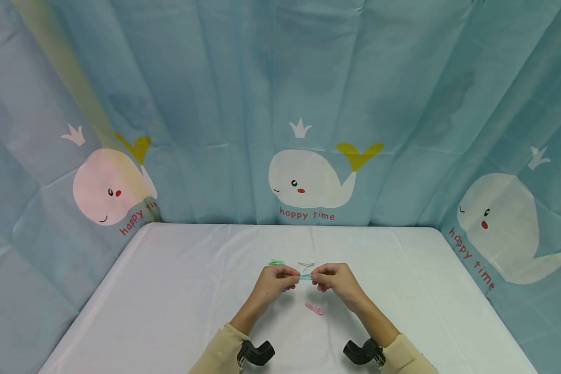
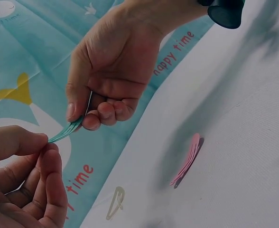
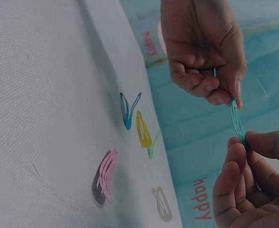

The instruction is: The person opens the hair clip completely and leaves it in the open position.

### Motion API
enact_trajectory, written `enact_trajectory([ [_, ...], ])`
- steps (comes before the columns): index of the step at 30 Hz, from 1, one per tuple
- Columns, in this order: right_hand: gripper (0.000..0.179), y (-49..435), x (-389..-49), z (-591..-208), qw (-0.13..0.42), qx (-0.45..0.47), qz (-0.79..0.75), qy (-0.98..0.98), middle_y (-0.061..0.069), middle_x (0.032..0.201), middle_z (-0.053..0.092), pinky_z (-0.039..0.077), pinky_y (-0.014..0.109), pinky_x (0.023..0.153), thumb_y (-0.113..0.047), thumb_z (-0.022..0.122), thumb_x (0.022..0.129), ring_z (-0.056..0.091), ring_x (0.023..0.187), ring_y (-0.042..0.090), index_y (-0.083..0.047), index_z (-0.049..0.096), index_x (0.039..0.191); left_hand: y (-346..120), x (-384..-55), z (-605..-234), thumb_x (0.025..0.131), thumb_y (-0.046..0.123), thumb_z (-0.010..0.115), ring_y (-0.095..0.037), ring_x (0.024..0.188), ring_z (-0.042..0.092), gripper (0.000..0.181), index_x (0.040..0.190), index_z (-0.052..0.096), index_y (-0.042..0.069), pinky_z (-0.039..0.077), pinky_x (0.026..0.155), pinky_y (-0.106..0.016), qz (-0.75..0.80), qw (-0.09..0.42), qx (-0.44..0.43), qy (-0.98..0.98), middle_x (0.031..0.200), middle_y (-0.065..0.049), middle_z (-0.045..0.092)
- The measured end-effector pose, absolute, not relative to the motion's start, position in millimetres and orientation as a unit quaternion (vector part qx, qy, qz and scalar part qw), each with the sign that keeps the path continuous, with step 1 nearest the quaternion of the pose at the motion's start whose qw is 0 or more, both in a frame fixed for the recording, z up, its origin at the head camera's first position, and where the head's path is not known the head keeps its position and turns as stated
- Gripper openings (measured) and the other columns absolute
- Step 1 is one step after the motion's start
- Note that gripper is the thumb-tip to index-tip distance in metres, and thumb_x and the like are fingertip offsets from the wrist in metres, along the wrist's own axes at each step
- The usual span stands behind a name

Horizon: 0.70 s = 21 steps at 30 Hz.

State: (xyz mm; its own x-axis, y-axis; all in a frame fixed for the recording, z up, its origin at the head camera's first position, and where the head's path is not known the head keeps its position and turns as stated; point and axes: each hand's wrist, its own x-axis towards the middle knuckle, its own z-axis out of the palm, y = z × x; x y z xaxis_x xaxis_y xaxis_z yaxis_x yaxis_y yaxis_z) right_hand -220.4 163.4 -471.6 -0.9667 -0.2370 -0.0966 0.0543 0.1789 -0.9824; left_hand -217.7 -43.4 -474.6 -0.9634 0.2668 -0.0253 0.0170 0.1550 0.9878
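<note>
A teal snap hair clip (image 1: 306, 277) is held up above the table between both hands. My left hand (image 1: 274, 282) pinches one end between thumb and fingers, and my right hand (image 1: 339, 282) pinches the other end. The right wrist view shows the teal clip (image 3: 235, 118) with its slots visible, apparently snapped flat or slightly bowed; I cannot tell which. Below the hands, a pink hair clip (image 1: 315, 308) lies on the white cloth. Beyond them sit a green clip (image 1: 276, 262) and a beige clip (image 1: 306, 265).
In the right wrist view, a blue clip (image 3: 127, 113) with its arms spread apart lies beside a yellow clip (image 3: 143, 130). A white cloth (image 1: 168, 301) covers the table. Blue curtains (image 1: 215, 104) with whale prints surround its back and sides.
</note>
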Motion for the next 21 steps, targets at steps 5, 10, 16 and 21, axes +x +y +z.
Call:
enact_trajectory([
  [5, 0.025, 163.7, -219.7, -472.1, 0.124, -0.055, -0.642, 0.755, 0.004, 0.076, 0.069, 0.053, 0.023, 0.063, -0.01, 0.065, 0.091, 0.059, 0.065, 0.013, 0.013, 0.068, 0.099, -42.9, -218.0, -475.7, 0.088, 0.013, 0.069, -0.01, 0.072, 0.061, 0.017, 0.096, 0.071, -0.002, 0.053, 0.076, -0.043, 0.645, 0.1, 0.09, 0.752, 0.083, -0.004, 0.07],
  [10, 0.025, 163.6, -220.4, -473.0, 0.122, -0.063, -0.643, 0.753, 0.003, 0.077, 0.069, 0.053, 0.023, 0.063, -0.011, 0.065, 0.092, 0.059, 0.065, 0.012, 0.013, 0.068, 0.099, -43.6, -217.5, -476.0, 0.088, 0.013, 0.068, -0.01, 0.072, 0.061, 0.022, 0.103, 0.071, -0.003, 0.054, 0.074, -0.041, 0.641, 0.096, 0.092, 0.756, 0.086, -0.008, 0.071],
  [16, 0.026, 163.5, -220.6, -473.4, 0.12, -0.059, -0.643, 0.754, 0.003, 0.077, 0.069, 0.053, 0.023, 0.064, -0.012, 0.066, 0.091, 0.059, 0.065, 0.013, 0.013, 0.068, 0.099, -42.4, -218.0, -475.8, 0.088, 0.014, 0.069, -0.011, 0.073, 0.061, 0.018, 0.099, 0.074, -0.001, 0.054, 0.077, -0.045, 0.641, 0.098, 0.092, 0.756, 0.09, -0.01, 0.072],
  [21, 0.026, 163.0, -220.5, -472.7, 0.116, -0.06, -0.647, 0.751, 0.001, 0.076, 0.068, 0.053, 0.023, 0.064, -0.011, 0.067, 0.09, 0.059, 0.065, 0.012, 0.013, 0.068, 0.099, -41.7, -218.4, -475.7, 0.088, 0.014, 0.069, -0.011, 0.073, 0.061, 0.018, 0.098, 0.074, 0.0, 0.054, 0.077, -0.043, 0.64, 0.096, 0.093, 0.756, 0.09, -0.013, 0.072],
])
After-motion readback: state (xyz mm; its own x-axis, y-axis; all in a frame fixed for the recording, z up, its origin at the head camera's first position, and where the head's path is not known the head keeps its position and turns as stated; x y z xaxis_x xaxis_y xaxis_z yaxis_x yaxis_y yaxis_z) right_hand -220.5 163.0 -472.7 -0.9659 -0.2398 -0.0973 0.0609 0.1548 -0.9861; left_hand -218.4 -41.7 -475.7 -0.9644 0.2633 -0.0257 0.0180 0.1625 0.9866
